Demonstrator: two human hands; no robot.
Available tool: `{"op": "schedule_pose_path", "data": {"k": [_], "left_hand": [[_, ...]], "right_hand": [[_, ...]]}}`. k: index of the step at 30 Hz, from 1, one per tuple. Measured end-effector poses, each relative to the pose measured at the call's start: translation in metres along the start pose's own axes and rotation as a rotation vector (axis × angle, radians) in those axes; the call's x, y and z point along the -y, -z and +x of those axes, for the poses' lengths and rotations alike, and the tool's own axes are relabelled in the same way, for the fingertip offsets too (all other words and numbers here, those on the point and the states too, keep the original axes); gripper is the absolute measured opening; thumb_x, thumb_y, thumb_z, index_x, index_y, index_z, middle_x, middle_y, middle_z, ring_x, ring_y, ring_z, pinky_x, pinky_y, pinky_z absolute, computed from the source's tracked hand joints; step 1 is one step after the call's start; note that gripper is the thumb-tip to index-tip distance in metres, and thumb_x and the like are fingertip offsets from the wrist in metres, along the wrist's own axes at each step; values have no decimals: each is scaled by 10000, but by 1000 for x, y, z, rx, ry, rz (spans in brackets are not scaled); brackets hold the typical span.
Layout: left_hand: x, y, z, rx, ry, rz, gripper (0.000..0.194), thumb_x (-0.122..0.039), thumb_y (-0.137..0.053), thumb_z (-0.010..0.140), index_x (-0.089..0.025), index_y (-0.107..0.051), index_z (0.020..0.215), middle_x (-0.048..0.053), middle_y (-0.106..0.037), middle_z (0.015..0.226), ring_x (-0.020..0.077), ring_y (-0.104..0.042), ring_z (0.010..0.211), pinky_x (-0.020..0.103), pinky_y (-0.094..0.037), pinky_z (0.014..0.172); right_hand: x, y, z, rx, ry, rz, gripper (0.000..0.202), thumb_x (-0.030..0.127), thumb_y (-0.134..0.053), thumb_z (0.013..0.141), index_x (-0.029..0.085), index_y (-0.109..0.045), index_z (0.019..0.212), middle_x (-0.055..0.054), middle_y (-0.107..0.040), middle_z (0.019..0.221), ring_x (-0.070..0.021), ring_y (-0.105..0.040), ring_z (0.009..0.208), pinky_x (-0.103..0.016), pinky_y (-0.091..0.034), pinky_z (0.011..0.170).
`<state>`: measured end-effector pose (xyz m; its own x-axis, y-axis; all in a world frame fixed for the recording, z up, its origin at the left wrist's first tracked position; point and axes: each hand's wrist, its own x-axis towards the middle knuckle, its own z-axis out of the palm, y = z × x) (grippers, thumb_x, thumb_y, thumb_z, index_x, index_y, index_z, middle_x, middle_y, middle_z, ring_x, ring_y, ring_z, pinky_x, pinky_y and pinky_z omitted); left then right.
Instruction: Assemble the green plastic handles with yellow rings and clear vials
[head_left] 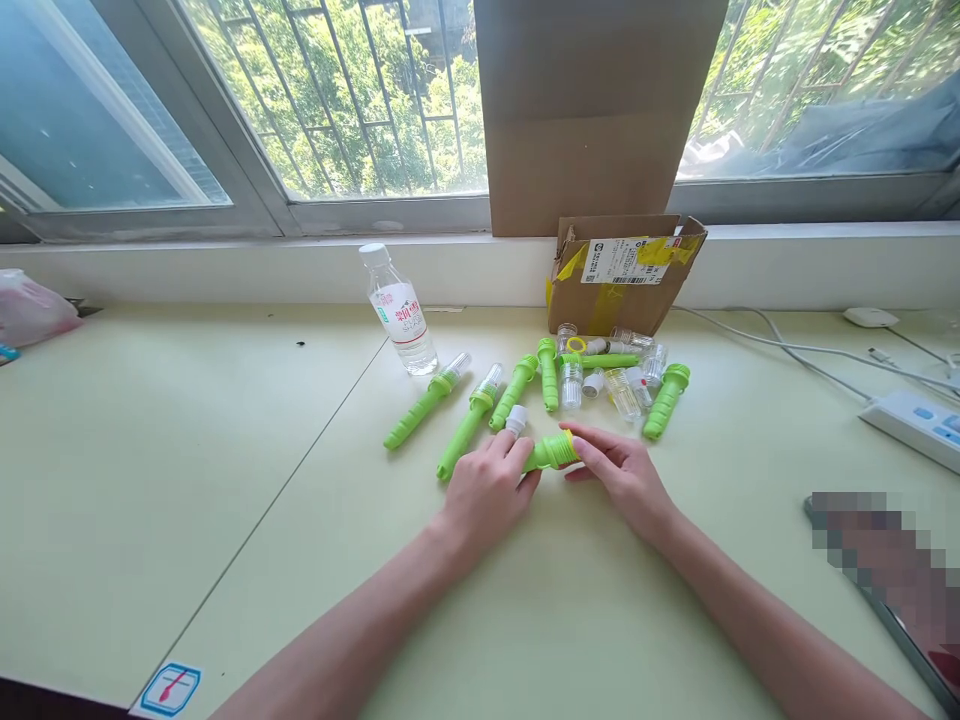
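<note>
Left hand (491,482) clasps a green tube (551,453), hiding one end; right hand (628,478) seemingly pinches its yellow rim (573,443).

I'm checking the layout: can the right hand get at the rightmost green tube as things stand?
Probably yes: the rightmost green tube lies just beyond the right hand, with bare tabletop between; the hand would likely have to leave the green piece in the left hand first.

Illegible: red characters on bottle label (400,314), print on carton label (622,261). Red mark on blue-edged sticker (171,690).
</note>
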<state>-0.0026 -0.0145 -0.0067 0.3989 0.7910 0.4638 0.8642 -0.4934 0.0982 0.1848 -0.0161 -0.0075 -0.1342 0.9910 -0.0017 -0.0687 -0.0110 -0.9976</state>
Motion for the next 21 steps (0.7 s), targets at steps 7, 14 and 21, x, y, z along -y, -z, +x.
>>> {"op": "schedule_pose_path", "data": {"k": [7,14,21], "left_hand": [[-1,-1,-1,9,13,-90,80,-209,-550,841,-195,-595,906,20,-634,816,156,-594,661,262,-341,501],[-1,0,-2,84,51,-198,79,-239,-528,861,-197,-585,896,18,-629,823,147,-574,631,258,-344,521],[-12,10,-2,182,142,-420,139,-310,-518,892,-193,-567,835,5,-611,779,141,-544,667,244,-372,589]], "right_hand": [[-2,2,0,40,12,-32,447,472,-618,827,214,-639,1191,-45,-705,963,-203,-679,801,-379,-594,712],[-3,1,0,58,31,-49,458,487,-598,835,217,-637,1203,-35,-704,914,-206,-665,811,-395,-598,733],[-2,3,0,64,38,-69,437,511,-539,866,219,-663,1167,-29,-697,897,-205,-640,840,-371,-585,757]]}}
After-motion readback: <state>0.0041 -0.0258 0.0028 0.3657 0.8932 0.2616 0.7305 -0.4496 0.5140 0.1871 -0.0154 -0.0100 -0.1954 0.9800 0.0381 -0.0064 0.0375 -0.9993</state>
